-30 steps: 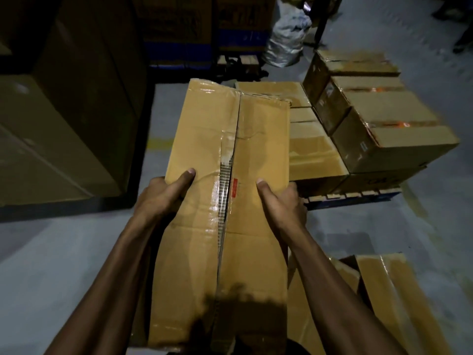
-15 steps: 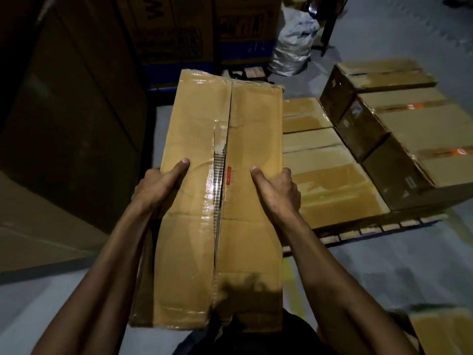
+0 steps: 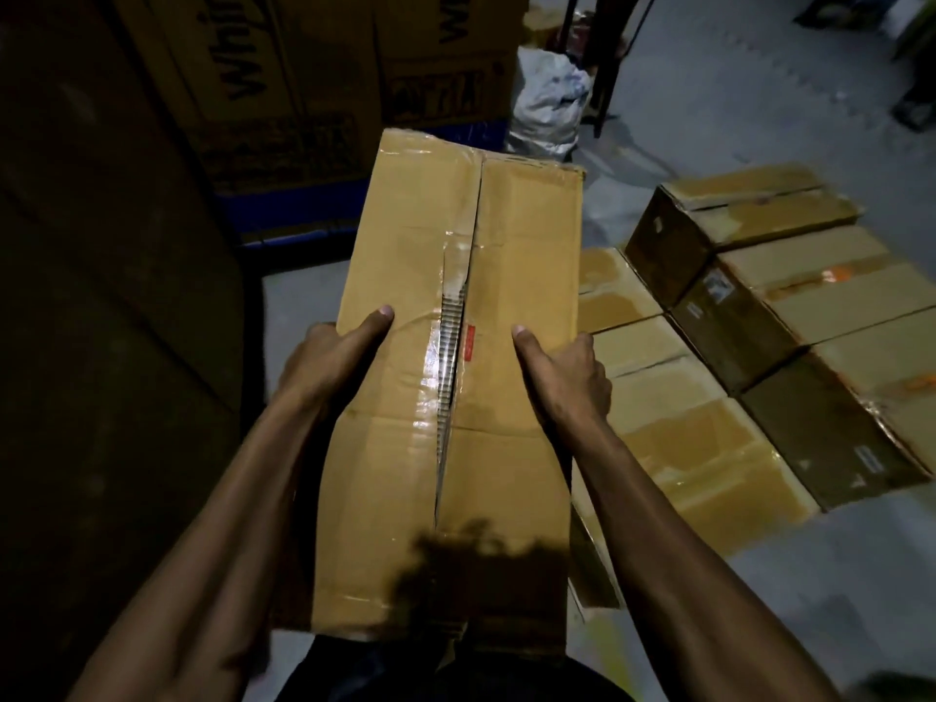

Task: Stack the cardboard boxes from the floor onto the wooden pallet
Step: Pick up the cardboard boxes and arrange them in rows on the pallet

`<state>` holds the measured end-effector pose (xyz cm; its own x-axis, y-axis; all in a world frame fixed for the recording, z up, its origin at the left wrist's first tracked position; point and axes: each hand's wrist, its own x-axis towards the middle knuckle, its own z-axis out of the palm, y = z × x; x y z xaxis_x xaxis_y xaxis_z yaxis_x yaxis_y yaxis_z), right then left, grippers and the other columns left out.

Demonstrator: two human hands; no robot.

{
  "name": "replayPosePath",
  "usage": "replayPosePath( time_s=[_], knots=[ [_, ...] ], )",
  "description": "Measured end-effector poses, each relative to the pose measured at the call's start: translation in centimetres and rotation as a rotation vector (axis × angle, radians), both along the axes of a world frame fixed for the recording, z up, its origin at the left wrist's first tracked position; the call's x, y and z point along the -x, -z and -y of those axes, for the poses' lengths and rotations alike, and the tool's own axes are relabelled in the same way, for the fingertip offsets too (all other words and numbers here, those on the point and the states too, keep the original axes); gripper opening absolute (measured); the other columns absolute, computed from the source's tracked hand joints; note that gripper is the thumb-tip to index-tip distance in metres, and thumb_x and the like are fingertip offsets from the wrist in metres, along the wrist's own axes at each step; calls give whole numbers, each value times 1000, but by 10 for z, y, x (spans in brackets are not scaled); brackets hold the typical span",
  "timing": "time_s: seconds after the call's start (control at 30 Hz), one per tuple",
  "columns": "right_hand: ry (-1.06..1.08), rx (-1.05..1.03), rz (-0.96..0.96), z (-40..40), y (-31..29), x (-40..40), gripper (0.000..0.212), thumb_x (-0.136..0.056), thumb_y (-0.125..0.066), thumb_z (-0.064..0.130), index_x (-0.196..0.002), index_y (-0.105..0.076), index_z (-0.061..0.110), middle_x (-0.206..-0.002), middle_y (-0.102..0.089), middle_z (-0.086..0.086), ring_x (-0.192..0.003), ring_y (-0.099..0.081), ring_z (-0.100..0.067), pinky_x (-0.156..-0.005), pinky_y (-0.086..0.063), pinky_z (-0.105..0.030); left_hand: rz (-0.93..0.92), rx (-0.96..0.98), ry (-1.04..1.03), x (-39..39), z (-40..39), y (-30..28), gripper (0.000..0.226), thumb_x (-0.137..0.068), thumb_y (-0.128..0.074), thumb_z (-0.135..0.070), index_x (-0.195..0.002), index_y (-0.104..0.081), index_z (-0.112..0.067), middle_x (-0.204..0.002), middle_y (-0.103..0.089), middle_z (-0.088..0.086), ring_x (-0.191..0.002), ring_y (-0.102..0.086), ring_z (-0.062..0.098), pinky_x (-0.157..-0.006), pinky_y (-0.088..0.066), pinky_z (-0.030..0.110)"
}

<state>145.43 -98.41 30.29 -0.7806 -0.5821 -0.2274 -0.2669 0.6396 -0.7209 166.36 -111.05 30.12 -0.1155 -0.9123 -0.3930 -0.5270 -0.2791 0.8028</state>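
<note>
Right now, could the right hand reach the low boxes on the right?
Probably not yet: the right hand grips the carried box, as does the left hand. The low boxes lie uncovered beside it.

The long tan cardboard box (image 3: 456, 377) has glossy clear tape along its centre seam, where ribbed corrugation shows pale grey, beside a small red label (image 3: 469, 342). The lower yellow-brown cardboard boxes (image 3: 694, 448) carry darker shiny tape patches; the taller brown cardboard boxes (image 3: 830, 316) behind them show orange tape streaks (image 3: 835, 272) and a small whitish sticker (image 3: 716, 287). The large dark brown cartons (image 3: 283, 93) bear black lettering above a blue band (image 3: 288, 215). The floor (image 3: 734, 119) is pale grey; the crumpled sack (image 3: 549, 108) is white
</note>
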Motion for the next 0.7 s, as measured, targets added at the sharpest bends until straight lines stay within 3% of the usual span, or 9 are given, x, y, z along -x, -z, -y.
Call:
replayPosePath(
  time_s=[0.07, 0.3, 0.57, 0.7],
  knots=[
    [58, -3, 10, 37, 5, 2, 76, -84, -55, 74, -127, -46, 12, -124, -60, -15, -114, -56, -38, -87, -42, -39, -29, -12, 44, 9, 51, 9, 85, -48, -59, -97, -96, -75, -29, -97, -76, -1, -90, -72, 28, -91, -56, 47],
    [282, -36, 22, 147, -2, 8, 77, -82, -54, 77, -127, -46, 15, -122, -60, -12, -112, -57, -37, -93, -47, -43, -25, 20, 287, 50, 203, 4, 79, -55, -54, -96, -95, -71, -31, -99, -75, -1, -90, -71, 29, -92, -56, 49],
    [458, -37, 24, 232, -3, 41, 78, -84, -55, 74, -131, -45, 13, -123, -60, -13, -113, -56, -38, -90, -44, -41, -41, -24, 442, 116, 312, 0, 63, -58, -61, -87, -83, -69, -30, -97, -74, -2, -89, -71, 26, -91, -57, 46],
    [519, -34, 21, 281, 11, 74, 77, -83, -55, 75, -129, -46, 13, -122, -61, -12, -111, -58, -37, -91, -46, -42, -19, -10, 518, 160, 364, 7, 47, -73, -62, -78, -78, -65, -31, -88, -70, -8, -85, -69, 22, -89, -56, 41]
  ],
)
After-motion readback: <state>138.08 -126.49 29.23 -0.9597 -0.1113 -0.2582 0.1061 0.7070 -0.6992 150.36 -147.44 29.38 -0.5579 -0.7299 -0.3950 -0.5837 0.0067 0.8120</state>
